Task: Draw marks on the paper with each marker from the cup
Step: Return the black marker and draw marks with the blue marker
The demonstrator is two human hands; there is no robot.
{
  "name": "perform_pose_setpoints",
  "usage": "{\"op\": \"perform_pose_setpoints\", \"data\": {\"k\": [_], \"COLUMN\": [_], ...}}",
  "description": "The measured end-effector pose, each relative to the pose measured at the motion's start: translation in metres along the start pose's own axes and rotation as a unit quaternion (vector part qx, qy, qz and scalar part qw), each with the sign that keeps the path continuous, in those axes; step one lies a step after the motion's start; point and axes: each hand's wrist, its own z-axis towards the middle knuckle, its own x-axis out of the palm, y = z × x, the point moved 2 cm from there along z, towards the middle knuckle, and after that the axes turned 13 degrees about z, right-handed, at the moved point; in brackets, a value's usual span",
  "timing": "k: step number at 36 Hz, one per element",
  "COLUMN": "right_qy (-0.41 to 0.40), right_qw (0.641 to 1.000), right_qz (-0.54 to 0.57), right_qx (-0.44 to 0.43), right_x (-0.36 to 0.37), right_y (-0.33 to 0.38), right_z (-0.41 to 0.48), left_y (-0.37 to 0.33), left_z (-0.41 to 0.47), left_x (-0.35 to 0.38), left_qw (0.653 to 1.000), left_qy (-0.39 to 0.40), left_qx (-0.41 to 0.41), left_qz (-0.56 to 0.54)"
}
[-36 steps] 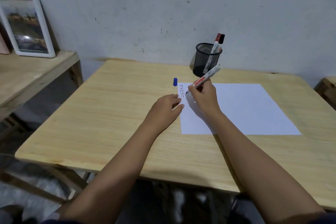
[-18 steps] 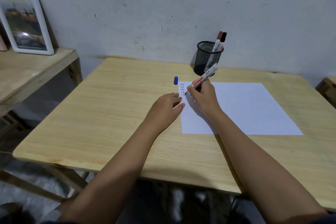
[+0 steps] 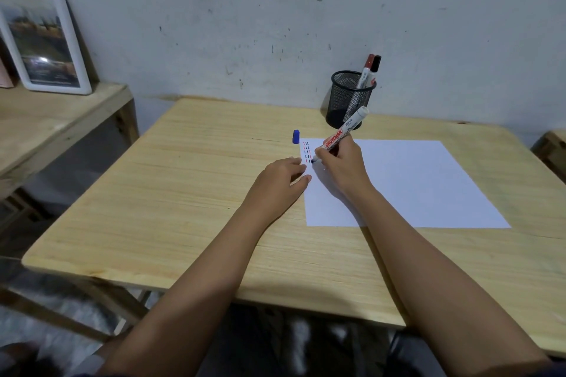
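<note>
At the far left we see a white-framed picture [image 3: 43, 37] leaning on the wall above a side shelf [image 3: 61, 119], well apart from the work. On the pale wooden desk [image 3: 183, 193] our left hand [image 3: 278, 184] lies flat, palm down, fingers loosely together and closed on nothing, with the fingertips just over the left edge of the white sheet of paper [image 3: 413, 184], pinning it.

Just beyond those fingertips, a small blue marker cap [image 3: 296, 136] stands on the desk beside the paper's far-left corner. Next to it, on the paper, run short columns of red, dark and blue dashes [image 3: 307, 151].

Our right hand [image 3: 343, 165] is clamped on the white whiteboard marker with the red label [image 3: 343, 135], in a writing grip. Its long axis slants from the tip, low and left at the foot of the dash columns, up and right towards the black mesh pen cup [image 3: 349, 98]. The tip seems to touch the paper, though it is too small to be certain.

We judge that the coming move turns on that cap: it lies up and left of the marker tip, nearer our left hand than our right, so the left hand could fetch it for capping.

In the cup, at the desk's far edge, a red-capped marker [image 3: 366, 70] and a black-capped marker [image 3: 374, 67] stand leaning right, side by side.
</note>
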Motion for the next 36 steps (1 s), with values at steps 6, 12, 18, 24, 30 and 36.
{"op": "perform_pose_setpoints", "data": {"k": [6,12,18,24,30,36], "right_qy": [-0.046,-0.088,-0.106,-0.169,-0.193,-0.196], "right_qw": [0.996,0.961,0.922,0.871,0.79,0.749], "right_qz": [0.081,0.259,0.371,0.462,0.58,0.629], "right_qx": [0.012,0.045,0.035,0.014,0.046,0.061], "right_x": [-0.007,-0.03,-0.067,-0.092,-0.102,-0.098], "right_y": [0.005,0.013,0.021,0.013,0.009,0.007], "right_z": [-0.002,0.008,0.017,0.019,0.017,0.021], "left_y": [0.001,-0.002,-0.002,-0.001,0.002,0.003], "left_z": [0.001,0.001,0.005,0.011,0.013,0.022], "left_x": [-0.001,-0.006,-0.008,-0.01,-0.009,-0.013], "left_qw": [1.0,0.999,0.999,0.998,0.997,0.998], "left_qy": [0.007,0.009,0.014,0.023,0.033,0.048], "left_qx": [-0.006,-0.007,-0.015,-0.02,-0.025,-0.012], "left_qz": [-0.015,-0.043,-0.046,-0.049,-0.057,-0.04]}}
